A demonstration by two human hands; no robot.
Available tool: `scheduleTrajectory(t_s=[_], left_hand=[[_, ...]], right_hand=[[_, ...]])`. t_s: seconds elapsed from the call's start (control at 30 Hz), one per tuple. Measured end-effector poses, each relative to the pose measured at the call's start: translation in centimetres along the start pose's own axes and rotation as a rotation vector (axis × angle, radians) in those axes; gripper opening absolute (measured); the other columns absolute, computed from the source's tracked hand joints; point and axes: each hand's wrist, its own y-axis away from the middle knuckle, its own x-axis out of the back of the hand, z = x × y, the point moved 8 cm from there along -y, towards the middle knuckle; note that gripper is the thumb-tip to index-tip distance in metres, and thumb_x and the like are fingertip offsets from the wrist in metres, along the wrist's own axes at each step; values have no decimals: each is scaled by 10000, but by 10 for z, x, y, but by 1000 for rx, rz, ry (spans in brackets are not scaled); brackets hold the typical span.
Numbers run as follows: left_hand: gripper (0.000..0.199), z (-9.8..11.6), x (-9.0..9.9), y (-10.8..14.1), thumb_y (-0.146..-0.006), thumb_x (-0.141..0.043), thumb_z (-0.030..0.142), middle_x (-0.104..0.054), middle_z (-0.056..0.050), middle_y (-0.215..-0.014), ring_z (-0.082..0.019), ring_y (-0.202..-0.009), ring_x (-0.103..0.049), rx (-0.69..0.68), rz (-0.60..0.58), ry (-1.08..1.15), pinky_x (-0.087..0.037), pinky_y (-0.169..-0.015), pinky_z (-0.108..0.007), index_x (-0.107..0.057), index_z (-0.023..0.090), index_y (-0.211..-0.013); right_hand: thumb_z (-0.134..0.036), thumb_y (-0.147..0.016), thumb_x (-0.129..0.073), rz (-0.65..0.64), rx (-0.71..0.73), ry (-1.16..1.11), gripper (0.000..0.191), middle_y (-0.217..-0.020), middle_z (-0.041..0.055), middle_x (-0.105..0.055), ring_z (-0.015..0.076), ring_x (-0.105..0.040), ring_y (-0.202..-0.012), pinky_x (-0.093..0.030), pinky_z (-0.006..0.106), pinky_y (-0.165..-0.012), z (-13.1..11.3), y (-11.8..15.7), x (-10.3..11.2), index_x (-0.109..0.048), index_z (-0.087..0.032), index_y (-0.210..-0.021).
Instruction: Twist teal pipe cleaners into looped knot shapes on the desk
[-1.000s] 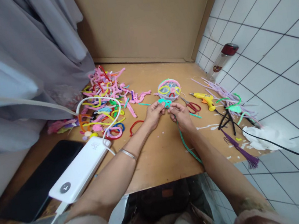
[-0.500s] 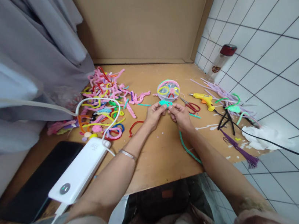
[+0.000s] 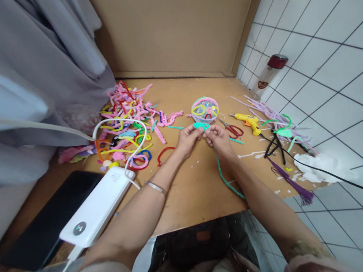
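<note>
Between my two hands is a teal pipe cleaner [image 3: 201, 126], bent into a small looped shape. My left hand [image 3: 188, 139] pinches its left side, and my right hand [image 3: 218, 139] pinches its right side. A long green tail of pipe cleaner [image 3: 222, 176] hangs from under my right hand and runs down toward the table's front edge. Just beyond my fingers stands a round clear container [image 3: 205, 109] decorated with pink and yellow pipe cleaners. Red-handled scissors [image 3: 234, 130] lie right of my right hand, near a short teal piece [image 3: 236, 141].
A heap of colourful pipe cleaners [image 3: 131, 111] covers the table's left back. A white power bank [image 3: 97, 206] with a cable lies beside a black slab [image 3: 54, 217]. Rightward are a yellow glue gun [image 3: 249, 122], lilac strands [image 3: 266, 110], a purple tassel [image 3: 291, 181] and a bottle [image 3: 269, 76].
My hands stay in nearly the same place, pinching the teal pipe cleaner. The green tail below my right hand has shifted slightly.
</note>
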Motion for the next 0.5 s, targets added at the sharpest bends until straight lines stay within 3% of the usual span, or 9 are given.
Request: scheduleTrajectory(t_s=[0.5], left_hand=[[311,-1,-1,0,-607,-854,357,-563,33,-575,-69,-555,-452,22,-18,4,-353,-572,-209,-642,143,-683]], right_hand=[[-466,-648,-752,-21,24,59,323,-467,-69,-506,54,-351,-406,-244,208,-430,1,-1,1,-564,-205,-659]])
